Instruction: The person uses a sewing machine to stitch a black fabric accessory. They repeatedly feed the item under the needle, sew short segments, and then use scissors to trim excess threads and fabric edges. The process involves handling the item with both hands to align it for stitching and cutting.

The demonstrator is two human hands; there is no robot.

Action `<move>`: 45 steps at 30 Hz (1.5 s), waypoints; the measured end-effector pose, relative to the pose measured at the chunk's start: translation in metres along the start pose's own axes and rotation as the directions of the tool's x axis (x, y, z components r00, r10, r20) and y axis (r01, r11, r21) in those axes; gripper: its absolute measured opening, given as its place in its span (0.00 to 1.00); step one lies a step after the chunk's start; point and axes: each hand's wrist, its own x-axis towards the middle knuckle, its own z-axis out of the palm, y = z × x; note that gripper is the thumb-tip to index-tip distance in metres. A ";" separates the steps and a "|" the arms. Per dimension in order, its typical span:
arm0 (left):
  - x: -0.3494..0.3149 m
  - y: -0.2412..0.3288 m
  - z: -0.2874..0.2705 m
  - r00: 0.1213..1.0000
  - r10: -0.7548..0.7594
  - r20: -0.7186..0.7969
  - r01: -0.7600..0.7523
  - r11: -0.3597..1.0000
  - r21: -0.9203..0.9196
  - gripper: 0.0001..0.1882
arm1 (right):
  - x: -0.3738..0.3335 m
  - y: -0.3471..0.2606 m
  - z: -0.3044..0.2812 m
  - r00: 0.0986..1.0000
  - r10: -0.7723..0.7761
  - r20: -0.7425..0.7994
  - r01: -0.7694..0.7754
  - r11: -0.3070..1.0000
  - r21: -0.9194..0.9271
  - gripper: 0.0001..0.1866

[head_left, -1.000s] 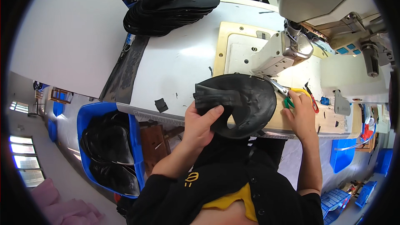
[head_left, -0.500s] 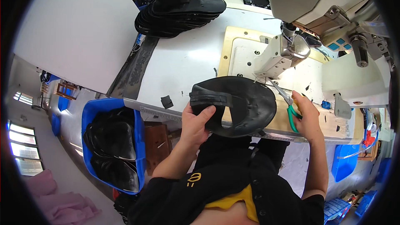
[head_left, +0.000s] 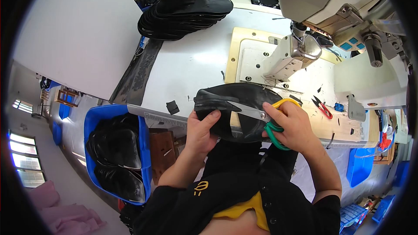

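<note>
My left hand (head_left: 202,131) grips the left end of a curved black molded piece (head_left: 257,92), thumb on top, beside a folded black strip (head_left: 213,103). The piece lies at the table's front edge, with a gap through its middle. In my right hand (head_left: 289,124) is a pair of scissors (head_left: 250,112) with one green and one yellow handle loop. Its blades are spread and reach left over the piece, their tips near the strip. Whether the blades touch the strip, I cannot tell.
A sewing machine (head_left: 289,56) stands on the white table (head_left: 187,61) beyond the piece. Red-handled thread snips (head_left: 323,106) lie to the right. Stacked black pieces (head_left: 187,11) sit at the back left. A blue bin (head_left: 146,148) at lower left holds similar black pieces.
My right hand has brought the scissors leftward from beside the piece to over it, with the blades now spread. The red-handled snips have come into sight. My left hand keeps its hold.
</note>
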 end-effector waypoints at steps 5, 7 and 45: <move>-0.002 -0.002 -0.003 1.000 0.031 -0.007 -0.030 0.998 0.055 0.13 | 0.007 0.000 -0.004 0.999 -0.046 0.023 0.047 0.997 -0.060 0.32; -0.001 0.001 -0.002 1.000 0.012 -0.016 -0.011 0.996 0.085 0.12 | 0.009 -0.001 -0.009 0.994 -0.050 0.095 0.064 0.986 -0.153 0.31; -0.016 -0.005 0.016 0.969 0.093 0.230 -0.187 0.882 0.432 0.05 | 0.037 -0.002 -0.043 0.959 -0.184 0.217 0.231 0.948 -0.216 0.35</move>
